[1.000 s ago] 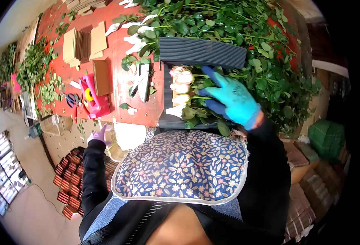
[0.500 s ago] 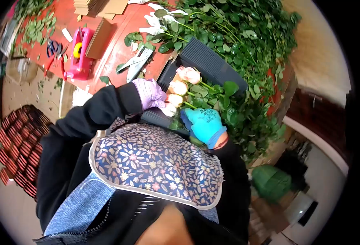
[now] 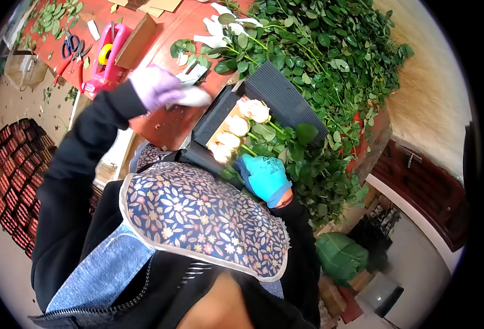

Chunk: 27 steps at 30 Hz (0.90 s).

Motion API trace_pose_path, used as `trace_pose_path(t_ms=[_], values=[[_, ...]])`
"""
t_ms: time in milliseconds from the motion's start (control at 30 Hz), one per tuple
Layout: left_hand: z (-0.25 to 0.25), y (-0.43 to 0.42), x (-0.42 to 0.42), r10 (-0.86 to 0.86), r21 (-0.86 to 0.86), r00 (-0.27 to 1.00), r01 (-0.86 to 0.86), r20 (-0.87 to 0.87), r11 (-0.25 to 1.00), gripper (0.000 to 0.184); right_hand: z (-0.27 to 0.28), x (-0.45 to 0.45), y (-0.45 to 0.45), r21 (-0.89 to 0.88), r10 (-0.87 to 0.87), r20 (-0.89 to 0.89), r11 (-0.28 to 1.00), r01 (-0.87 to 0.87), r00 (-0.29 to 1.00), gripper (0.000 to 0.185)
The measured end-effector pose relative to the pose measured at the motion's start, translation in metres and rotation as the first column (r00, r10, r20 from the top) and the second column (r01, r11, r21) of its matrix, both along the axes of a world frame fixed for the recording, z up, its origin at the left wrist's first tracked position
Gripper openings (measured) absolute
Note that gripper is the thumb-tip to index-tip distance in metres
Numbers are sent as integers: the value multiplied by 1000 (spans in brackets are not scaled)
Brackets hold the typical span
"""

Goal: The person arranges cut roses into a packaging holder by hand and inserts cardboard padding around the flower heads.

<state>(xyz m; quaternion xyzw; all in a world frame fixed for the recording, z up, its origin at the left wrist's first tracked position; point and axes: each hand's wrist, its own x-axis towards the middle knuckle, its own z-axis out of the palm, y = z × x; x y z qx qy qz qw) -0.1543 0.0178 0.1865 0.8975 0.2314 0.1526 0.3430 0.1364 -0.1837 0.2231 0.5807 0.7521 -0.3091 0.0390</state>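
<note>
My left hand (image 3: 155, 88), in a purple glove, is raised over the red table and closed on a white, blurred thing that looks like a bud net (image 3: 195, 97). Below it, several pale peach roses (image 3: 254, 109) lie in a row in a black ribbed holder (image 3: 286, 98), against a strip of cardboard. My right hand (image 3: 266, 178), in a teal glove, is closed at the near end of the row around a rose stem, mostly hidden by the fingers. A metal stapler (image 3: 196, 72) lies on the table, partly behind my left hand.
White-netted roses (image 3: 220, 30) lie beyond the holder, by a big heap of leafy stems (image 3: 329, 60). At left are a pink tape dispenser (image 3: 106, 66), red-handled cutters (image 3: 79, 56), scissors (image 3: 68, 46) and a cardboard piece (image 3: 136, 41). The red table's (image 3: 162, 129) edge faces me.
My left hand has moved from the nearest rose up and left, carrying the white thing. That rose now shows peach instead of white. My right hand stays by the stems; the view shifted slightly.
</note>
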Motion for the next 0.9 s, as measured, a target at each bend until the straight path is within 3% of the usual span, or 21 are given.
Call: trace_pose_path(t_ms=[33,100,167,233,267,300,333,367,467,567,600,633,700,733,767,833,900], values=[[1,9,-16,9,-1,991,-9,-137,1000,25,1,1,-1,-9,-5,-3,1000,5,1000,15],[18,5,-33,-50,-240,897,-63,-439,969,28,-2,2,1,-21,24,-9,999,-24,1000,14],[29,-10,-32,-14,-54,814,-21,-581,998,26,3,-1,7,-69,50,36,996,-47,998,14],[32,-31,-15,86,191,914,-10,-398,982,15,3,-1,7,-74,55,29,996,-52,998,13],[44,-41,-1,9,220,933,75,-360,973,7,4,0,7,-74,62,30,995,-59,998,12],[51,-48,11,-137,127,974,161,-181,979,15,5,0,8,-75,70,34,995,-67,997,12],[49,-60,26,-175,142,984,168,36,975,23,5,0,8,-57,75,28,996,-73,997,11],[42,-74,39,-218,123,966,202,139,972,23,7,0,8,-55,73,36,996,-71,997,11],[30,-88,54,-351,139,929,334,115,932,23,7,0,7,-35,34,11,999,-34,999,13],[18,-91,54,-357,74,934,355,11,932,24,27,3,11,-13,48,-24,999,-48,999,13],[14,-92,53,-340,108,941,337,6,935,24,36,1,14,-45,16,45,999,-14,999,17],[14,-92,53,-326,143,945,323,3,936,24,41,0,14,138,-3,95,990,-10,995,23],[19,-88,57,-375,105,927,374,-8,922,23,48,-7,26,206,-135,164,973,100,977,23],[20,-86,59,-380,93,925,377,10,921,22,32,-4,25,266,-120,146,961,78,982,26],[21,-84,60,-384,80,923,381,29,921,21,25,-4,26,187,-95,159,980,64,983,20],[28,-81,63,-424,53,904,427,-55,903,22,1,-6,18,232,-36,85,973,15,996,17],[32,-78,66,-427,44,902,430,-70,902,24,-2,-9,15,243,-84,44,967,71,995,14]])
